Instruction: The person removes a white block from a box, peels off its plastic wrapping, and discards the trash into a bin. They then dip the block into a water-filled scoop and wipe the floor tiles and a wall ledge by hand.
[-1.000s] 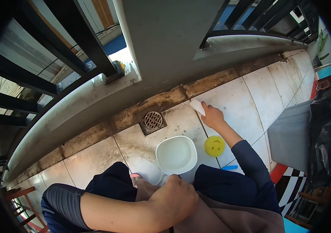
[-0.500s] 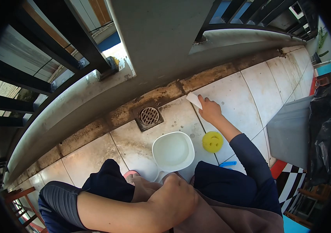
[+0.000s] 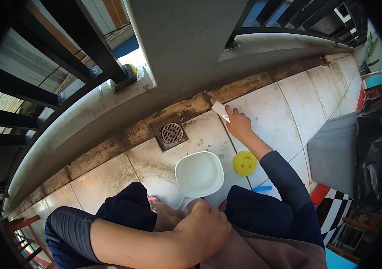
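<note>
My right hand [image 3: 239,122] reaches out over the tiled floor, its fingers closed on a flat white rectangular piece [image 3: 221,111]. The far end of that piece is at the dirty edge of the tiles, close to the base of the wall. My left hand [image 3: 205,227] is curled closed over my lap, on the brown cloth [image 3: 262,244]; what it grips, if anything, is hidden. Just beyond it stands a white water dipper [image 3: 199,174] holding what looks like water, its handle pointing toward me. A round yellow sponge [image 3: 244,163] with a smiling face lies to the dipper's right.
A square floor drain [image 3: 172,133] is set near the stained strip along the wall [image 3: 182,58]. Part of a blue object [image 3: 262,188] shows beside my right knee. At the right is a grey bin [image 3: 334,148] with a black plastic bag [image 3: 372,152]. Dark railings [image 3: 61,40] top the wall.
My right hand has shifted slightly left and away from me, carrying the white piece. The left hand is nearly still, and the dipper and sponge stay in place.
</note>
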`<action>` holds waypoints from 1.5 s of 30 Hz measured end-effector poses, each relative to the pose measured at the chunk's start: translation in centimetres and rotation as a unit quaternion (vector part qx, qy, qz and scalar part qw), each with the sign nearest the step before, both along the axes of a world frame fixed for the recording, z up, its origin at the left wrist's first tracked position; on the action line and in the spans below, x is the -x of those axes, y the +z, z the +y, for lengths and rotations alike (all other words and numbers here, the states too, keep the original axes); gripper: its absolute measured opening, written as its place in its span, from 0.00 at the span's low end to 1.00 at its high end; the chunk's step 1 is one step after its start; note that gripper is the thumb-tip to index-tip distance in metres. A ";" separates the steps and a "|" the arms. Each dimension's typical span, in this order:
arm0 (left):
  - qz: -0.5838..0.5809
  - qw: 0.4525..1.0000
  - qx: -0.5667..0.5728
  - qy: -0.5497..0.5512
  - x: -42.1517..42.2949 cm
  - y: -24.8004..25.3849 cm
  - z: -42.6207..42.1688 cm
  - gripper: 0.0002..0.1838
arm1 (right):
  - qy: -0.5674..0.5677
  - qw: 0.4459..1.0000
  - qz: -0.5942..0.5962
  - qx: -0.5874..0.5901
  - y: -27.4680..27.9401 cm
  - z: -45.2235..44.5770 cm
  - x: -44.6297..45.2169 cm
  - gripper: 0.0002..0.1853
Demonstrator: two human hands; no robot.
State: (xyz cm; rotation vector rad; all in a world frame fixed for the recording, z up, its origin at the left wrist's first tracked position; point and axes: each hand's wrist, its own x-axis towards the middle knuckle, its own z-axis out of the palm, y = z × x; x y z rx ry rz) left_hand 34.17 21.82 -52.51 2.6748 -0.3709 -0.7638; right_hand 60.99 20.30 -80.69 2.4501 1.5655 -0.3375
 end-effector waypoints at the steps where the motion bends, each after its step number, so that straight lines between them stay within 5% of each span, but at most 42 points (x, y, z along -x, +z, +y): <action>1: -0.028 0.999 -0.003 -0.015 0.2 -0.2 0.1 0.10 | 0.006 1.000 0.003 -0.002 0.1 0.0 0.0 0.34; 6: -0.088 0.996 -0.010 -0.024 1.4 -1.0 0.9 0.10 | -0.001 0.997 0.030 0.067 2.1 -0.9 -0.4 0.35; 9: -0.005 0.999 -0.034 -0.009 0.6 -0.8 -0.4 0.11 | 0.024 0.999 -0.002 0.030 1.3 -0.8 -0.4 0.35; 12: -0.095 0.995 -0.015 -0.034 1.0 -1.1 0.1 0.09 | 0.036 0.999 -0.020 -0.014 0.4 0.6 -0.5 0.33; 21: -0.022 0.999 -0.017 -0.024 1.2 -0.9 -0.1 0.10 | 0.037 0.998 0.025 0.043 1.9 -1.1 -1.4 0.34; 24: -0.011 0.999 -0.011 -0.030 1.0 -1.0 -0.2 0.10 | 0.058 0.998 -0.009 -0.024 0.3 0.1 -1.5 0.34; 30: -0.099 0.995 -0.022 -0.021 1.6 -1.1 0.9 0.07 | 0.070 0.997 0.009 0.031 1.6 -1.4 -1.2 0.32; 33: -0.004 1.000 -0.022 0.001 1.2 -0.9 0.0 0.10 | 0.081 0.996 0.000 0.028 1.6 -1.8 -1.1 0.32; 39: -0.070 0.992 -0.103 -0.024 1.7 -2.2 -0.9 0.10 | 0.071 0.997 -0.009 -0.026 0.2 0.9 -0.7 0.32; 45: 0.001 1.000 -0.026 -0.006 1.4 -1.0 0.2 0.10 | 0.024 0.998 0.038 0.054 2.4 -1.0 -0.4 0.32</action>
